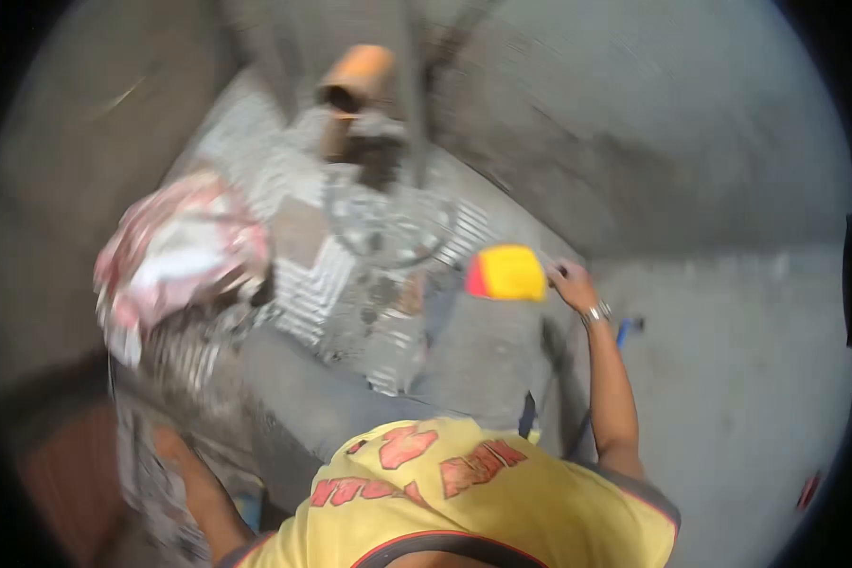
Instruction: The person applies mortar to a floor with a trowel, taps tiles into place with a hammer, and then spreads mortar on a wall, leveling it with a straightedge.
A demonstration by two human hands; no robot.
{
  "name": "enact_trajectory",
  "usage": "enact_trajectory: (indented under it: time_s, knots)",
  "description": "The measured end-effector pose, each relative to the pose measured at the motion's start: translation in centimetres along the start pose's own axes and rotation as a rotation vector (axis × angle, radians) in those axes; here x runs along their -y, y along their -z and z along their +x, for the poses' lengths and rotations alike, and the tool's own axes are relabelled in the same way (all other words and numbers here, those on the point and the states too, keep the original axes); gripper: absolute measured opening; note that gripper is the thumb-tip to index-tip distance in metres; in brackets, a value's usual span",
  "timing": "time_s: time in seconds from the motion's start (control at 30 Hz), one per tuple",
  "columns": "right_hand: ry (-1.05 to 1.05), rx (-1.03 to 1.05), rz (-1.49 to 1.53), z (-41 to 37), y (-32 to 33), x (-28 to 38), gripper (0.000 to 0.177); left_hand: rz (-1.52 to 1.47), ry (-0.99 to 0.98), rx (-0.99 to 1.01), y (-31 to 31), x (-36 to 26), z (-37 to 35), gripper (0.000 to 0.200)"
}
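My right hand point(570, 284), with a metal watch at the wrist, is at the right edge of a yellow-and-red object point(507, 273). Its fingers look curled and appear to grip that edge. Motion blur hides what kind of thing it is; it shows above my right leg. At the lower left, my left hand point(168, 447) is low beside a ledge, blurred, and its fingers cannot be made out.
An orange pipe point(362, 74) stands at the back near the corner. A pink-and-white sack or cloth bundle point(182, 254) rests on the left. Rubble and ridged tiles point(312, 289) cover the floor. A grey wall point(653, 142) rises on the right.
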State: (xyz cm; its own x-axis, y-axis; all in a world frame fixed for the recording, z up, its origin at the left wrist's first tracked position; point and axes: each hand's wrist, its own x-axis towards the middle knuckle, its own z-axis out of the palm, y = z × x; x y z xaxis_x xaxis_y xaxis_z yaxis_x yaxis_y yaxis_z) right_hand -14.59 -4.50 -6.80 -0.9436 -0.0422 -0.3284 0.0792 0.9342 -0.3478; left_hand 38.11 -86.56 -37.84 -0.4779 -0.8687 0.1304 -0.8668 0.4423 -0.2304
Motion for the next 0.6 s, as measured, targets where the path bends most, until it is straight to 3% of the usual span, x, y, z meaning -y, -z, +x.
enact_trajectory:
  time_s: [0.07,0.1,0.13,0.2,0.27,0.33,0.4,0.47,0.5,0.53,0.6]
  knots:
    - [-0.149,-0.06,-0.063,-3.3,-0.6,-7.3,0.028,0.006,-0.694,-0.399,2.6,-3.7,3.6,0.029]
    - [-0.239,-0.11,-0.055,-5.1,-1.1,-10.8,0.028,-0.136,-0.484,-0.286,4.4,-6.9,4.5,0.032]
    - [-0.325,-0.161,-0.04,-7.0,-1.8,-14.0,0.028,-0.341,-0.126,-0.104,7.6,-11.8,4.3,0.037]
    - [-0.49,-0.229,-0.01,-10.4,-4.5,-19.7,0.028,-0.521,0.038,0.031,16.0,-20.1,3.5,0.048]
    - [-0.617,-0.125,-0.018,-12.8,-8.6,-23.4,0.028,-0.488,-0.21,0.071,15.8,-23.6,5.7,0.047]
    - [-0.692,0.127,-0.041,-14.1,-13.7,-26.1,0.031,-0.5,-0.45,0.145,17.4,-28.0,6.6,0.047]
    - [-0.592,0.349,0.104,-15.8,-20.0,-27.9,0.036,-0.594,-0.65,0.251,17.6,-31.6,8.1,0.045]
    - [-0.497,0.261,0.1,-17.6,-25.9,-25.9,0.044,-0.773,-0.818,0.362,17.1,-34.6,9.1,0.043]
    - [-0.497,0.144,-0.008,-17.9,-29.9,-25.7,0.049,-0.783,-0.756,0.546,21.2,-37.7,7.4,0.041]
    - [-0.492,0.024,-0.119,-17.5,-32.5,-25.2,0.054,-0.804,-0.745,0.604,21.3,-39.3,7.2,0.038]
    - [-0.591,0.094,-0.04,-15.7,-30.7,-22.8,0.056,-0.844,-0.717,0.721,21.4,-42.4,7.0,0.032]
